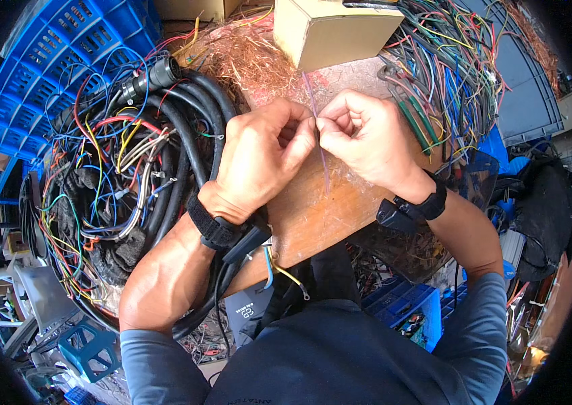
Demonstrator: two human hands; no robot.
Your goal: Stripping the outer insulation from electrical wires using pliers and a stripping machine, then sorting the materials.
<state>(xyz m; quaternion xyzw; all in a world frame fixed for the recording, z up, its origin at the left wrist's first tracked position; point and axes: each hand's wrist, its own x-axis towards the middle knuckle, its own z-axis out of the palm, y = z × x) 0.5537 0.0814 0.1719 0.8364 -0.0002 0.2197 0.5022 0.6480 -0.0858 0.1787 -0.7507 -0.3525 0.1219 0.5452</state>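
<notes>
A thin purple strip, apparently a length of wire insulation (324,169), runs upright in the picture between my two hands above the wooden tabletop (301,223). My left hand (268,147) pinches it from the left with thumb and forefinger. From the right, the thumb and fingertips of my right hand (367,134) meet at the same spot, and the fingertips partly hide the strip there. Beyond my right hand lie pliers with green handles (412,119), close to a heap of coloured wires (448,66).
Bare copper strands (260,61) are piled beyond my hands, beside a pale box (336,35). Thick black cables (184,136) with loose wires crowd the left side, below a blue plastic crate (63,61). A teal stool (88,349) stands on the floor at lower left.
</notes>
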